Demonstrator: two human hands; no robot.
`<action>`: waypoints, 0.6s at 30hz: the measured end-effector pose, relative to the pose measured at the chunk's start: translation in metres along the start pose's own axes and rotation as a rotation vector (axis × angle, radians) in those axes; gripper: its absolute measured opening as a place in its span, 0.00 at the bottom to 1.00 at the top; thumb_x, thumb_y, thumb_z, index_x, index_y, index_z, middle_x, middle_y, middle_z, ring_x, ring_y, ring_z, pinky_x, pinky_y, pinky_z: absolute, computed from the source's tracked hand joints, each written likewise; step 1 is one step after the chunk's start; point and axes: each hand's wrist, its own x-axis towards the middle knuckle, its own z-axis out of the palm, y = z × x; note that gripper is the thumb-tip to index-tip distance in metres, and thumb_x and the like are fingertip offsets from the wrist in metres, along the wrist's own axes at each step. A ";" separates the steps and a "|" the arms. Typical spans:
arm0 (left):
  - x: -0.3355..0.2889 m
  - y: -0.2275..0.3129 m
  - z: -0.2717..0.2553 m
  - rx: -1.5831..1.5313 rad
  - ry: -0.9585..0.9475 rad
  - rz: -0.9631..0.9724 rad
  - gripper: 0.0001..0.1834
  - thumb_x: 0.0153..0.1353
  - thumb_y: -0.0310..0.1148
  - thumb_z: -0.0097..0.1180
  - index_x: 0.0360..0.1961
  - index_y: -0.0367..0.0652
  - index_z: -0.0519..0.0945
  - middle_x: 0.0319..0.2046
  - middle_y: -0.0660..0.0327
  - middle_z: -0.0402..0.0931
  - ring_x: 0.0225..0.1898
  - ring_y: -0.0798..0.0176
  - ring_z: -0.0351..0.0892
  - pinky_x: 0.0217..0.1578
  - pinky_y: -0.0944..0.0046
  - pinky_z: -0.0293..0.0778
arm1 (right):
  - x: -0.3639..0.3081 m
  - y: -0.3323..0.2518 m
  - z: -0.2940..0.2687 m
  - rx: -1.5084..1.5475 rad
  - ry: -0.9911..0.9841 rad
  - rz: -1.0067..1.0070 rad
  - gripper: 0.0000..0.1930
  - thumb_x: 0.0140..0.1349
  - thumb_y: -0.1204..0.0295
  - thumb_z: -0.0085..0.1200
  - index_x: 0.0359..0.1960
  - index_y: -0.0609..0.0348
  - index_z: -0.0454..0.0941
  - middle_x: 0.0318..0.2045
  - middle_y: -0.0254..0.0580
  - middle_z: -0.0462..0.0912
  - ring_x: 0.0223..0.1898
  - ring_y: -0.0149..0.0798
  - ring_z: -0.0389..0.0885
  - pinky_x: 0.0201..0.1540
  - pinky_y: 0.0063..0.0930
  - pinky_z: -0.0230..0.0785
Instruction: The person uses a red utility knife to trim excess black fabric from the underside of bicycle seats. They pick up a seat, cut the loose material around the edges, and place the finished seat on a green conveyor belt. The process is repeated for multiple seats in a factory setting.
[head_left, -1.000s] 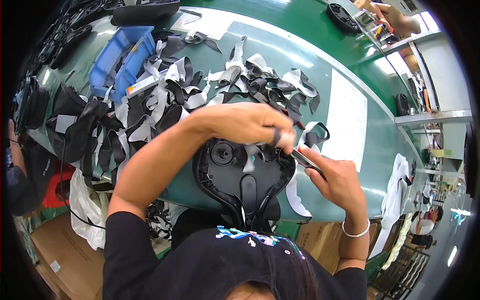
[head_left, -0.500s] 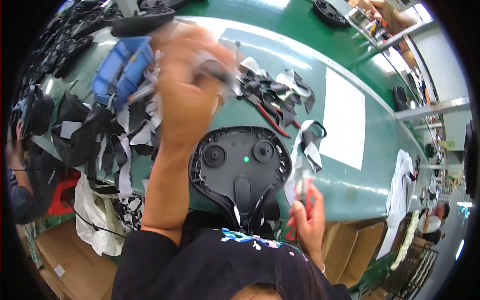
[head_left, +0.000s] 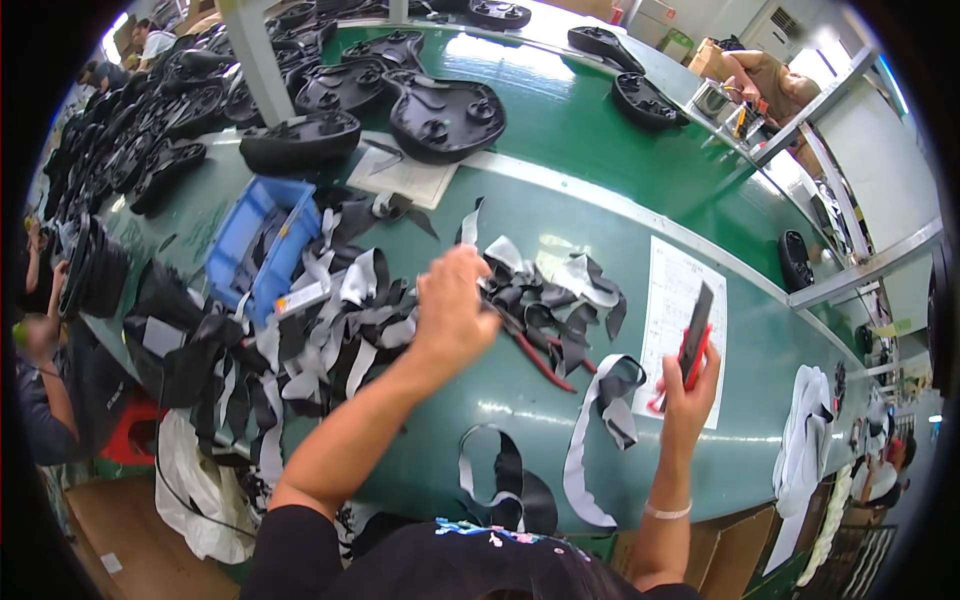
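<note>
My left hand (head_left: 455,312) reaches out over the green table (head_left: 560,210), fingers curled down into a heap of black and grey strips (head_left: 350,310). It touches the near end of red-handled pliers (head_left: 540,362) lying on the table. What the fingers hold is hidden. My right hand (head_left: 688,392) is raised near the table's front edge, shut on a red-handled tool with a flat black blade (head_left: 694,338), held upright over a white paper sheet (head_left: 672,290).
A blue bin (head_left: 250,248) stands left of the heap. Looped grey-black strips (head_left: 600,420) lie near the front edge. Several black saddles (head_left: 440,115) line the far side beside a white post (head_left: 255,60). Other people work at the left (head_left: 50,380) and far right (head_left: 770,80).
The black saddle that lay in front of me is out of view. My left hand rose, then came down on the strip heap. My right hand lifted the red-handled tool.
</note>
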 end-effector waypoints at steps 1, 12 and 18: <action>0.005 0.015 0.005 -0.028 -0.026 0.053 0.23 0.38 0.23 0.59 0.39 0.42 0.69 0.49 0.53 0.65 0.53 0.48 0.64 0.49 0.50 0.58 | 0.029 0.012 0.007 -0.064 0.005 -0.060 0.23 0.58 0.74 0.56 0.55 0.62 0.65 0.27 0.32 0.72 0.21 0.23 0.69 0.24 0.15 0.63; 0.007 -0.008 0.017 -0.436 0.081 0.016 0.21 0.37 0.27 0.56 0.35 0.40 0.64 0.42 0.49 0.69 0.45 0.47 0.67 0.48 0.51 0.63 | 0.406 0.121 0.171 0.197 -0.091 -0.019 0.26 0.50 0.70 0.59 0.53 0.57 0.70 0.29 0.33 0.74 0.27 0.28 0.73 0.29 0.24 0.69; 0.004 -0.017 0.008 -0.456 0.005 0.089 0.22 0.34 0.39 0.58 0.31 0.45 0.65 0.40 0.53 0.68 0.45 0.51 0.64 0.48 0.50 0.62 | 0.483 0.137 0.228 0.007 -0.052 -0.024 0.25 0.48 0.66 0.60 0.50 0.53 0.71 0.27 0.31 0.73 0.25 0.29 0.72 0.28 0.25 0.69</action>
